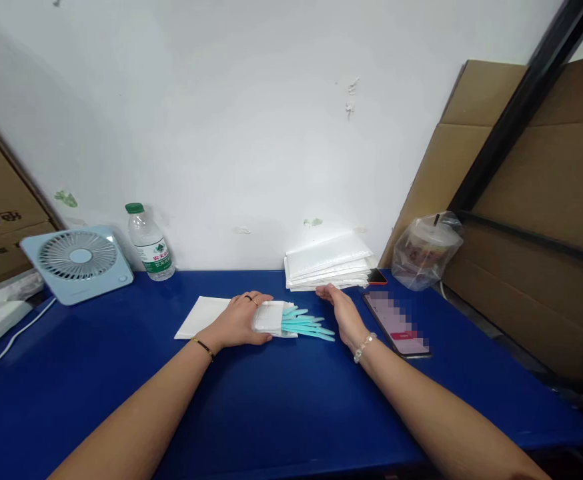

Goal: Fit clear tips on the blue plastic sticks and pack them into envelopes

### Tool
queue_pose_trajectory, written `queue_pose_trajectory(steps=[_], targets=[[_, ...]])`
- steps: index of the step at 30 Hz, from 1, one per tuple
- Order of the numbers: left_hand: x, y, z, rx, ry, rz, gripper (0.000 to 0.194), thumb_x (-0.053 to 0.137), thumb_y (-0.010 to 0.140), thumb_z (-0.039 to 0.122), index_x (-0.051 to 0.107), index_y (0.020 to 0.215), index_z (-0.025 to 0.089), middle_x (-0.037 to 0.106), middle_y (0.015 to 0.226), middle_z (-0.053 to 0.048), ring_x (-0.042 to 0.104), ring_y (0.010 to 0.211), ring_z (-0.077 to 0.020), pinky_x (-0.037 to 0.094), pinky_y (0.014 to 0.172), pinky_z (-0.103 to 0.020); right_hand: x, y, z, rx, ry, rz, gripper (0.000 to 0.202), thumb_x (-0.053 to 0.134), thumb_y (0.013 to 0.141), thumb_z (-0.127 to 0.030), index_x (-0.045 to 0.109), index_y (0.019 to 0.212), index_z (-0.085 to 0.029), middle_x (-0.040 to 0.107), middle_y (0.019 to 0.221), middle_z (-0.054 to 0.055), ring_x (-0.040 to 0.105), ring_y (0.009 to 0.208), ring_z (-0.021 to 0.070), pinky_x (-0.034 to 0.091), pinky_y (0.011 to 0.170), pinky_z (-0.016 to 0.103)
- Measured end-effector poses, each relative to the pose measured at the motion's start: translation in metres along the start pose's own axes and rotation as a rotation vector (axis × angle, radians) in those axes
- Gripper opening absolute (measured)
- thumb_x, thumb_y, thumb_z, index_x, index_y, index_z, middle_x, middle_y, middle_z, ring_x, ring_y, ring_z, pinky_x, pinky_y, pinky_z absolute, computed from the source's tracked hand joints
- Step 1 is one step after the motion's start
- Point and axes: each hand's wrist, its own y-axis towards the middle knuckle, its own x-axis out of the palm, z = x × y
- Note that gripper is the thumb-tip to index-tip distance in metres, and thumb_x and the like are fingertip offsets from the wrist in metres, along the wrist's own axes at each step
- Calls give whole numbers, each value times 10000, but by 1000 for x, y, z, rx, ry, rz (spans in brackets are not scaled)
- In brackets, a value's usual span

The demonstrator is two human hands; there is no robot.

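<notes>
Several turquoise sticks (302, 327) poke out of a whitish packet (270, 318) over a white envelope (202, 315) on the blue worktop (281, 407). The left hand (239, 320) has its fingers clamped on the packet; the right hand (345, 315) hovers, fingers outstretched, between the sticks' tips and a phone (390, 320) lying face up.

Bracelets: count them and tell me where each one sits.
2: a dark bracelet around the left wrist, and a pale beaded bracelet around the right wrist.
</notes>
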Motion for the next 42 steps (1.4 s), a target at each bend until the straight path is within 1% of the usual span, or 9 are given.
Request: queue_pose_trajectory(steps=[10, 13, 17, 20, 25, 29, 34, 39, 42], targets=[[5, 1, -3, 3, 42, -13, 798, 719, 596, 483, 418, 1310, 293, 503, 1258, -80, 410, 1201, -309, 306, 992, -436, 73, 5, 4, 72, 418, -112, 457, 436, 829, -573, 641, 854, -164, 671, 926, 90, 607, 973, 212, 434, 886, 328], [3, 1, -1, 6, 40, -9, 803, 713, 600, 493, 411, 1316, 286, 504, 1267, -78, 423, 1192, -309, 305, 994, -432, 44, 12, -12, -6, 131, -182, 429, 492, 798, -562, 632, 920, -176, 654, 956, 72, 596, 930, 198, 442, 813, 310], [2, 1, 0, -1, 23, -9, 802, 703, 615, 490, 400, 1327, 279, 513, 1257, -80, 446, 1167, -303, 312, 984, -427, -15, 6, -28, -104, -657, -672, 464, 820, 475, -397, 655, 853, -183, 621, 802, 12, 548, 678, 152, 416, 601, 254], [2, 1, -1, 3, 19, -6, 811, 712, 601, 491, 405, 1322, 282, 511, 1256, -79, 445, 1165, -305, 310, 985, -429, -31, -2, -28, -117, -862, -781, 278, 781, 551, -290, 644, 765, -177, 608, 710, -1, 533, 596, 131, 392, 524, 232], [4, 0, -3, 13, 22, -4, 827, 722, 582, 500, 409, 1316, 285, 509, 1254, -80, 432, 1176, -310, 319, 980, -434, -6, -8, -17, -258, -739, -704, 67, 657, 709, -212, 640, 762, -174, 619, 689, 3, 564, 605, 124, 442, 564, 233], [5, 0, -3, 12, 21, -5, 814, 721, 581, 494, 420, 1308, 288, 511, 1253, -73, 430, 1174, -308, 314, 983, -434, 6, -8, -9, -311, -547, -671, 157, 659, 722, -226, 644, 873, -185, 625, 749, 8, 584, 653, 124, 488, 619, 241], [4, 0, -2, 8, 16, -2, 828, 720, 578, 506, 418, 1318, 289, 514, 1253, -77, 426, 1183, -313, 309, 992, -431, 3, -4, -2, -272, -566, -434, 511, 756, 600, -222, 598, 1084, -172, 607, 984, 70, 584, 700, 131, 513, 624, 267], [4, 0, -3, 11, 32, -2, 832, 715, 573, 521, 420, 1313, 279, 523, 1247, -72, 438, 1173, -313, 314, 989, -424, 21, -10, -2, -62, -334, -639, 434, 702, 643, -163, 620, 1066, -118, 650, 870, 60, 625, 753, 148, 532, 738, 297], [4, -1, -4, 14, 36, -7, 836, 714, 574, 525, 418, 1316, 279, 528, 1243, -70, 436, 1175, -312, 309, 993, -421, 23, -9, -3, -95, -306, -649, 353, 654, 702, -166, 629, 1052, -129, 661, 893, 63, 634, 798, 160, 527, 766, 311]])
